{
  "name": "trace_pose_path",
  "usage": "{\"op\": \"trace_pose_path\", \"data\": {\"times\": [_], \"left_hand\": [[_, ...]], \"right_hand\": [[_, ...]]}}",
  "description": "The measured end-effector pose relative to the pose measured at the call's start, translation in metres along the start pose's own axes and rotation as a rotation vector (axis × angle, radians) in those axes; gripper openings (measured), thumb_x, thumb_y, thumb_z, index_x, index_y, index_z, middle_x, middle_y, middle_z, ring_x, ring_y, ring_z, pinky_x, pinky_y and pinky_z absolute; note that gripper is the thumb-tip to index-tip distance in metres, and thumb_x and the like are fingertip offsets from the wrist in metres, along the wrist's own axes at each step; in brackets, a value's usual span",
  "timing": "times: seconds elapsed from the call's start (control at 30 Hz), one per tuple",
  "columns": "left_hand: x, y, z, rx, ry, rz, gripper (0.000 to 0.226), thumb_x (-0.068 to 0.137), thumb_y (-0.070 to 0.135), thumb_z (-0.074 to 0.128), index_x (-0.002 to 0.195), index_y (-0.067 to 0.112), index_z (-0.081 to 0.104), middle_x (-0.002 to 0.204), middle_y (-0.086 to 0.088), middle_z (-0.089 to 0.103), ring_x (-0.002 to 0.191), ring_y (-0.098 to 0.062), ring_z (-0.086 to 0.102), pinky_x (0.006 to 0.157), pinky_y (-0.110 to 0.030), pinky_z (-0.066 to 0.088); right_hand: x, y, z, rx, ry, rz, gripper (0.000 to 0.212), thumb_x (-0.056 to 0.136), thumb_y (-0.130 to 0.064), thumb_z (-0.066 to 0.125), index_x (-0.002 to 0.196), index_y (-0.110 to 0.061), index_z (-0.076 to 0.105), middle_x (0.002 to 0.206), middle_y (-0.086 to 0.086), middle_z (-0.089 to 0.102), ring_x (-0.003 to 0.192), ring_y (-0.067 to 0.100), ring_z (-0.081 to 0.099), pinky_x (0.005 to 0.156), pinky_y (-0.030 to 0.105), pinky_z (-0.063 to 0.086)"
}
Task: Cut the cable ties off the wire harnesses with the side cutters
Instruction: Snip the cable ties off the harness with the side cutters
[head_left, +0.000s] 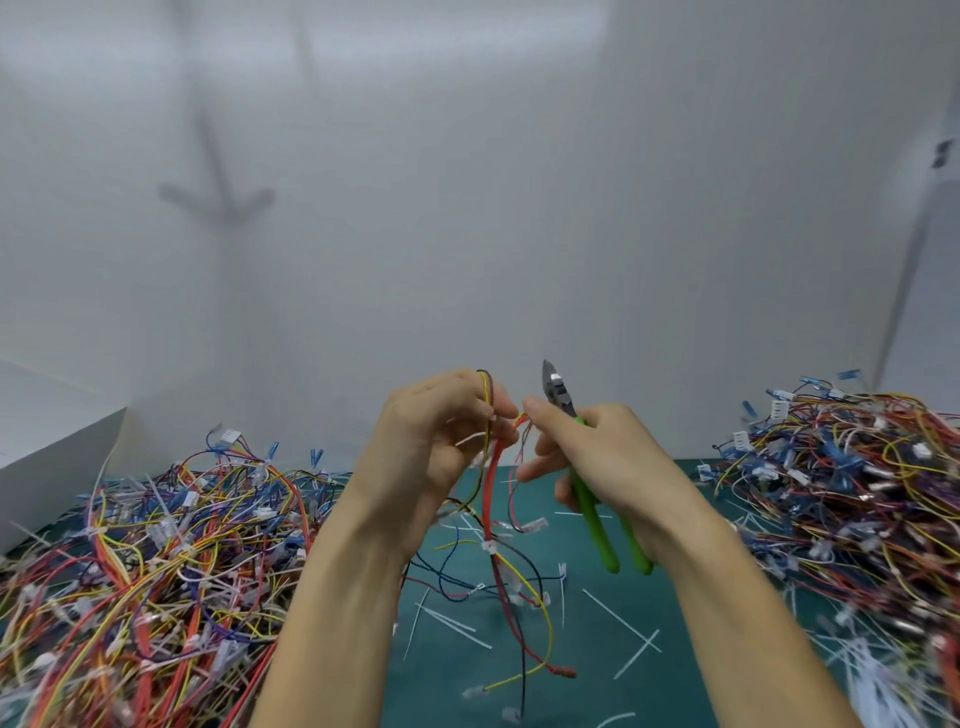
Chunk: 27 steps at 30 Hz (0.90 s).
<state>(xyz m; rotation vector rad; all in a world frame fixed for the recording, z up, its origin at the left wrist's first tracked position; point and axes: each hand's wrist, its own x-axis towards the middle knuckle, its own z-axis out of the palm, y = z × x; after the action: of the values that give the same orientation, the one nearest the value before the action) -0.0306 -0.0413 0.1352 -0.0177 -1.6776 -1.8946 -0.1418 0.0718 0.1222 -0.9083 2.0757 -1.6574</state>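
My left hand (441, 431) grips a wire harness (491, 499) of red, yellow and black wires, lifted above the green mat; its loose ends hang down to the mat. My right hand (597, 457) holds the side cutters (587, 483) by their green handles, with the metal jaws pointing up just right of the harness. My right thumb and forefinger also pinch the harness wires close to my left fingers. White cable ties (488, 545) still sit on the hanging part of the harness.
A big heap of harnesses (156, 561) lies on the left, another heap (852, 493) on the right. Cut white tie pieces (623, 623) litter the green mat (597, 675) between them. A white box (52, 441) stands far left, a white wall behind.
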Motion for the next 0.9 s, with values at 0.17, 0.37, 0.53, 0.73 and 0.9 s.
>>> {"op": "trace_pose_path", "data": {"times": [0.17,0.37,0.53,0.73,0.9], "left_hand": [[-0.002,-0.003,0.001,0.061,-0.318,0.02,0.013,0.061,0.012,0.055,0.061,0.009,0.068,0.067,-0.005,0.064,0.072,-0.013,0.065,0.07,-0.023,0.053],[0.008,-0.012,0.003,0.295,-0.178,-0.301,0.032,0.068,0.032,0.049,0.067,0.016,0.077,0.077,-0.006,0.072,0.079,-0.018,0.067,0.093,-0.039,0.051],[0.009,-0.021,-0.014,0.139,0.092,-0.403,0.072,0.1,0.054,0.025,0.083,0.01,0.081,0.094,-0.012,0.077,0.087,-0.021,0.075,0.075,-0.031,0.06],[0.014,-0.019,-0.028,-0.619,0.227,-0.423,0.068,0.096,0.054,0.045,0.124,-0.008,0.054,0.12,-0.021,0.068,0.109,-0.032,0.068,0.088,-0.043,0.057],[0.012,-0.014,-0.03,-0.61,0.312,-0.353,0.025,0.097,0.025,0.053,0.099,0.003,0.065,0.065,-0.002,0.066,0.062,-0.015,0.067,0.081,-0.033,0.054]], "right_hand": [[-0.003,-0.007,0.001,0.312,0.097,-0.112,0.02,0.085,-0.019,0.075,0.085,-0.007,0.06,0.057,-0.004,0.068,0.045,0.015,0.053,0.047,0.028,0.05],[-0.011,-0.015,-0.005,0.364,0.089,-0.275,0.029,0.085,0.006,0.07,0.087,-0.015,0.049,0.086,0.006,0.078,0.061,0.017,0.067,0.058,0.03,0.056],[-0.013,-0.017,-0.011,0.296,0.062,-0.458,0.028,0.087,0.007,0.065,0.087,-0.014,0.048,0.086,0.001,0.078,0.072,0.014,0.068,0.057,0.02,0.051],[-0.018,-0.019,-0.021,0.113,-0.088,-0.52,0.029,0.083,0.003,0.073,0.083,-0.019,0.055,0.082,0.016,0.073,0.083,0.03,0.073,0.07,0.036,0.058],[-0.022,-0.016,-0.021,-0.067,-0.413,-0.392,0.022,0.084,0.002,0.073,0.082,-0.01,0.055,0.08,0.008,0.073,0.077,0.011,0.071,0.064,0.019,0.053]]}}
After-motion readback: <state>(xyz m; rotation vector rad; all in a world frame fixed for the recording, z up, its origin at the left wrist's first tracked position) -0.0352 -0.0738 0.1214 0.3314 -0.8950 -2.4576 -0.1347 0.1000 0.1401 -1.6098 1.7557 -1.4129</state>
